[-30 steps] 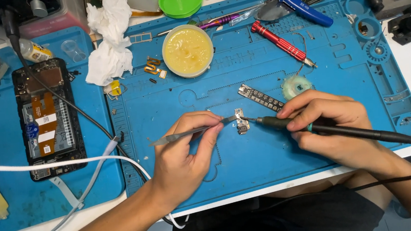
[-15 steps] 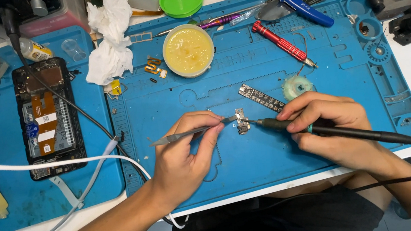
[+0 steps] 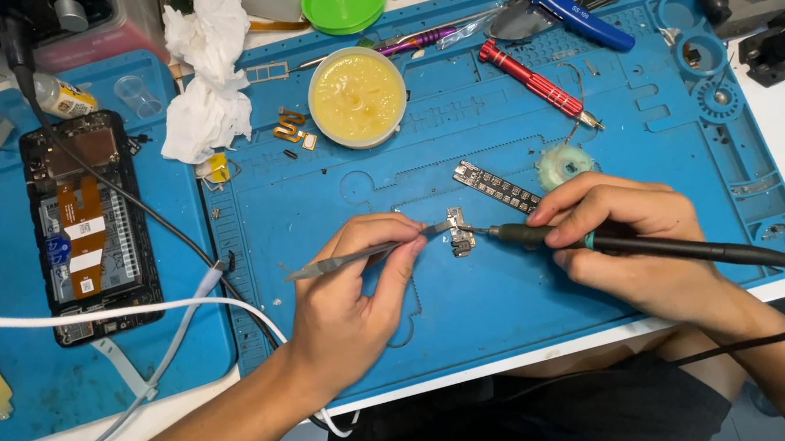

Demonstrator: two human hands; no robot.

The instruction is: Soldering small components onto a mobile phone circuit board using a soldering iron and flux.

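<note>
Soldering underway, frame centre: left hand (image 3: 348, 301) grips grey metal tweezers (image 3: 358, 255) steadying small silver component (image 3: 457, 231); right hand (image 3: 629, 236) grips black soldering iron (image 3: 528, 232), needing a steady tip.

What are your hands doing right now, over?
Left hand pinching tweezers on small metal part. Right hand touching soldering iron to it. Nothing blocking.

Opened phone (image 3: 91, 225), flux tin (image 3: 358, 96), red screwdriver (image 3: 538, 85).
</note>
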